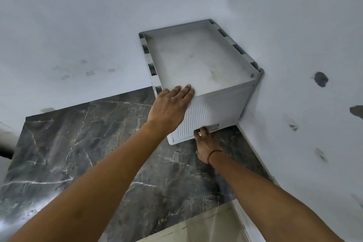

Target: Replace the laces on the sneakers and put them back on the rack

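Plainly, no sneakers and no laces are to be seen, so how much of the relacing is done cannot be told. Only the rack (198,61) is shown: a grey plastic box set on the floor (78,143), pushed into the corner where two pale walls meet. Its recessed top is bare and dusty, and what lies inside is hidden by the ribbed door (198,120) on its front. The left hand (170,104) is laid flat on the rack's top front edge, near its left corner, with the fingers straight and held together, pressing down as if to steady the box. The right hand (206,143) is placed low at the rack's front, where its fingers are tucked into the handle slot (213,127) at the foot of the door; the fingertips are hidden there, and they appear to be hooked round the door's edge. A red thread (215,152) is worn on that wrist. The door is judged to be about to be worked, either for fetching the sneakers or after their return; which, cannot be said.
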